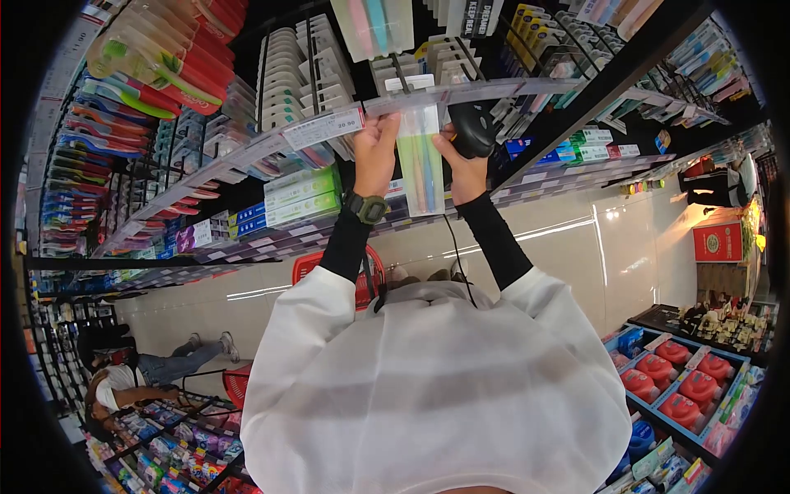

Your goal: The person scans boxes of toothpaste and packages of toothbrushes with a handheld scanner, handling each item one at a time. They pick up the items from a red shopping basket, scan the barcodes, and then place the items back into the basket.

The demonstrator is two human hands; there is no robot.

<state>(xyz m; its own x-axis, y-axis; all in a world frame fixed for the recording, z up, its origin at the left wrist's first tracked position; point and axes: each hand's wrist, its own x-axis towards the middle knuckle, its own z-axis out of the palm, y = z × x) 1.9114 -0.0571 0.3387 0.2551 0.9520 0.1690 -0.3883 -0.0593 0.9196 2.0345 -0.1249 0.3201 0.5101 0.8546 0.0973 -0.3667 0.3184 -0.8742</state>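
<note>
A clear and green toothbrush pack (420, 165) hangs upright at the shelf edge, between my two hands. My left hand (376, 156), with a watch on its wrist, is at the pack's left side under the price rail (325, 128); its fingers are partly hidden behind the rail. My right hand (462, 169) is at the pack's right edge, its thumb near the pack and its fingers curled around a black handheld device (471, 130). A cable runs down from near the pack's lower end.
Rows of hanging toothbrush packs (111, 123) fill the rack, with toothpaste boxes (302, 198) below. A red basket (372, 272) stands on the floor near me. Another person (123, 387) is at the lower left. Red bottles (683, 409) sit in a blue display at the right.
</note>
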